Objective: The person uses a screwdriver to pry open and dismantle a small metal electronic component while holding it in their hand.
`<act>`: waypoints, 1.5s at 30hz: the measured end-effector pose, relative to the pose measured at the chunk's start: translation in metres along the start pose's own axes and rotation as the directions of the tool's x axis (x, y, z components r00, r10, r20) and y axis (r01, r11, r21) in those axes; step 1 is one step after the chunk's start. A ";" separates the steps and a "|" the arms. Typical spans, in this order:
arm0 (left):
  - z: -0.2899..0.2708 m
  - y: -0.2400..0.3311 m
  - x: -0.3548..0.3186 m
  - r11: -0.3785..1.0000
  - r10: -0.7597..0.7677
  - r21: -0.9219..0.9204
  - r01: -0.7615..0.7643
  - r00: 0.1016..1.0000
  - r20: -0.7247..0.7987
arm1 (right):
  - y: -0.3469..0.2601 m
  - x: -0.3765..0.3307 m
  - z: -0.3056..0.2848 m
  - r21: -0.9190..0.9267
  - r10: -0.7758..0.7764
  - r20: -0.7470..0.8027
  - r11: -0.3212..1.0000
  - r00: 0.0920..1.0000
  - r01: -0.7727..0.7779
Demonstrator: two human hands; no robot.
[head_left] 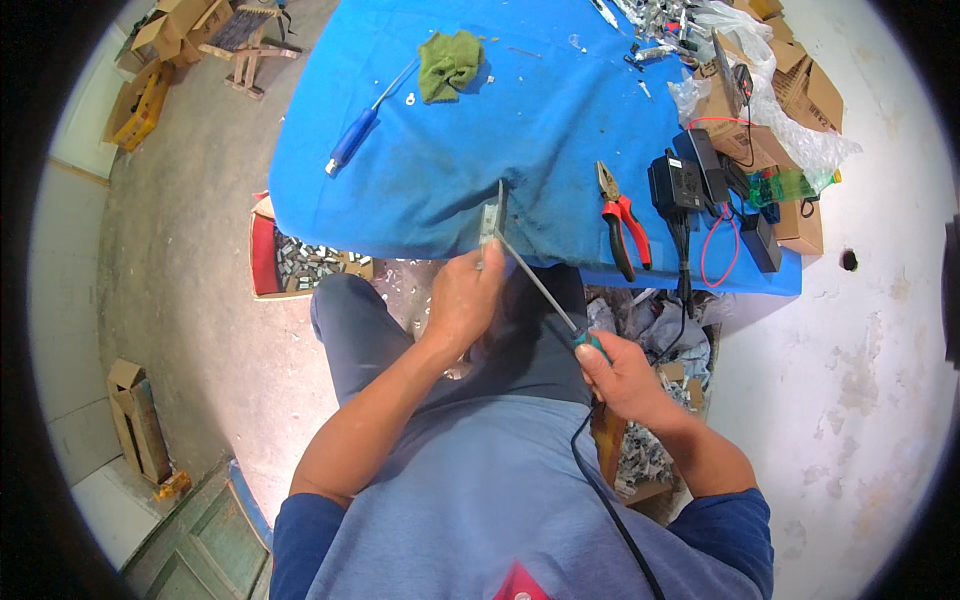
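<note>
Blue desk [450,180] lies mostly bare beyond the hands; at its near edge, left hand [465,300] pinches a metal part [490,222], right hand [620,375] grips a soldering iron [540,283], pliers [622,215] rightward.

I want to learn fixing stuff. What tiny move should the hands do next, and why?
Probably press the screwdriver tip a little more firmly into the small metal part before turning. The left hand steadies that part at the blue table's edge, and the right hand holds the handle far back, so the long shaft could slip.
</note>
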State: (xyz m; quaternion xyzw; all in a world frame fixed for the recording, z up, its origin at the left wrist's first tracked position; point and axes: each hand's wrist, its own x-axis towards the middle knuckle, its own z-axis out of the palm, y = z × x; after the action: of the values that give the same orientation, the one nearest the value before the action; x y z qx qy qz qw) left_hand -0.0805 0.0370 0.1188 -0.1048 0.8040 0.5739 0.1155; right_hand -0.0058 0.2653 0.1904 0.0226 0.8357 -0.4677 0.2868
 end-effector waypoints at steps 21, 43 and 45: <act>0.003 -0.001 0.001 0.998 0.004 -0.063 -0.005 1.000 -0.012 | -0.011 0.008 -0.014 -0.309 -0.126 -0.056 0.946 0.990 0.103; -0.019 -0.017 -0.003 0.591 -0.213 -0.747 0.306 0.952 0.221 | -0.021 0.009 -0.021 0.543 0.203 0.411 0.728 0.889 -0.417; -0.017 -0.013 -0.002 0.643 -0.213 -0.717 0.270 0.962 0.171 | -0.019 0.009 -0.018 0.561 0.167 0.387 0.738 0.907 -0.375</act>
State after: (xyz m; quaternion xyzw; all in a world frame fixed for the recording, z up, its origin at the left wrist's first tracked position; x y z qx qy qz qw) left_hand -0.0762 0.0167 0.1129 -0.2282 0.4800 0.8304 0.1674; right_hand -0.0276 0.2666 0.2076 0.1651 0.5650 -0.6672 0.4565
